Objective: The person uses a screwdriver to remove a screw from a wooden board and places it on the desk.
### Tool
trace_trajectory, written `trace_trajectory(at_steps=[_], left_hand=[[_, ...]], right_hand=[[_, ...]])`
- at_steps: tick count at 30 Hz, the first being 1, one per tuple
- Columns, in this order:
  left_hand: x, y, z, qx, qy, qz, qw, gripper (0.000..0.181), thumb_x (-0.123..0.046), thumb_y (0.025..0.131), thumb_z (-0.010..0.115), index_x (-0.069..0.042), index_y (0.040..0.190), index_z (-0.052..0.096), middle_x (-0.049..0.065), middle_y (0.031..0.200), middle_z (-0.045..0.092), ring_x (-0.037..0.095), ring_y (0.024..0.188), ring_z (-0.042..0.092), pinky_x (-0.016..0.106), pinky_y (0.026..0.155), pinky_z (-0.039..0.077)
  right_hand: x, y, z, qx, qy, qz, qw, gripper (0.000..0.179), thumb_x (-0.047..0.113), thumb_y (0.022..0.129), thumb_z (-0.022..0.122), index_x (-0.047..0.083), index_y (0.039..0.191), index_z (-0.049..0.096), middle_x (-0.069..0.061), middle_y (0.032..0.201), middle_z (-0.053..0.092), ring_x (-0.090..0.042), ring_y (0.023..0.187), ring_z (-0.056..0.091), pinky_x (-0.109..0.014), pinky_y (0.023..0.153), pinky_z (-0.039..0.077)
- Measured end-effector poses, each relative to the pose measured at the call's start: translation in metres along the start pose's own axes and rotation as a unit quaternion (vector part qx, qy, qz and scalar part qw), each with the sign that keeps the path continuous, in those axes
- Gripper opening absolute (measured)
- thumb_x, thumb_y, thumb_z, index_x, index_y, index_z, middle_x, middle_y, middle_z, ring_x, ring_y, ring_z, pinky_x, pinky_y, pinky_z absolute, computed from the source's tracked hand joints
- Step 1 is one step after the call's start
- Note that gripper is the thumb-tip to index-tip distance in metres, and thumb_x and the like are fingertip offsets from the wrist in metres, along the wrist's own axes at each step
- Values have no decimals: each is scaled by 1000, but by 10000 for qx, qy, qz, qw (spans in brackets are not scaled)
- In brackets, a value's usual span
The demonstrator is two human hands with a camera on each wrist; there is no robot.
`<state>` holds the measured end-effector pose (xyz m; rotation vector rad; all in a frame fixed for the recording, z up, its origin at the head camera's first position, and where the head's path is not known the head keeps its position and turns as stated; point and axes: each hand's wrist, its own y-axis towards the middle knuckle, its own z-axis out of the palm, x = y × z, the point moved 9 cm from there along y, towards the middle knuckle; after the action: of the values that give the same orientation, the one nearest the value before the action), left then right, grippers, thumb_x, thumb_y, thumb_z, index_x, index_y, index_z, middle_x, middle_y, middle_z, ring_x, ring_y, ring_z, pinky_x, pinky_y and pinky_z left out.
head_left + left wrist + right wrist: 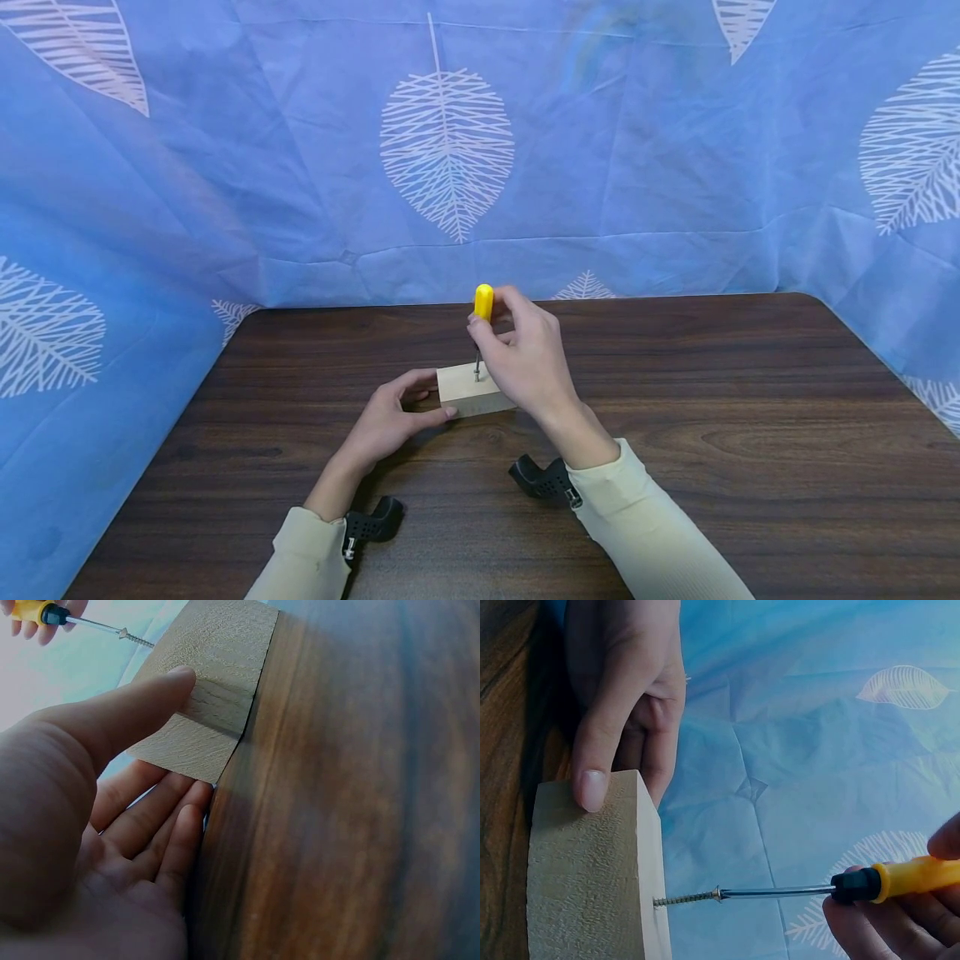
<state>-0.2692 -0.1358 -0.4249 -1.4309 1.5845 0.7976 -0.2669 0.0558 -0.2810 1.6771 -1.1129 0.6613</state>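
Observation:
A pale wooden block (pixel 477 403) lies on the table, and a screw (pixel 684 899) stands upright in its top face with much of the thread showing. My left hand (pixel 386 421) grips the block's left end, thumb on the near side and fingers behind. Above the block, my right hand (pixel 531 354) holds a yellow-handled screwdriver (pixel 483 303) between thumb and fingers. Its shaft points down, with the tip at the screw head, as the right wrist view shows. A black collar (pixel 856 886) joins the handle to the metal shaft.
The dark wood-grain table (pixel 720 417) extends around the block. Behind it hangs a blue cloth (pixel 315 150) with white leaf prints. Black wrist mounts (pixel 545 481) sit at both cream sleeves (pixel 660 525), low over the tabletop.

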Motion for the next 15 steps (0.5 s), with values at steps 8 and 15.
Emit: trace_trajectory(at_steps=[8, 15], left_hand=[[0, 0, 0, -24, 23, -25, 10000, 60, -32, 93, 87, -22, 148, 65, 5, 147, 68, 33, 139, 62, 59, 118, 48], [0, 0, 0, 6, -15, -21, 10000, 59, -31, 93, 87, -22, 147, 65, 5, 147, 68, 32, 138, 62, 59, 118, 48]], right_hand=[[-1, 1, 1, 74, 61, -8, 10000, 33, 24, 106, 67, 9, 134, 56, -7, 114, 77, -19, 91, 74, -36, 80, 65], [-1, 1, 1, 58, 11, -67, 10000, 35, 29, 101, 79, 11, 124, 58, -9, 115, 81, -21, 92, 80, -34, 79, 67]])
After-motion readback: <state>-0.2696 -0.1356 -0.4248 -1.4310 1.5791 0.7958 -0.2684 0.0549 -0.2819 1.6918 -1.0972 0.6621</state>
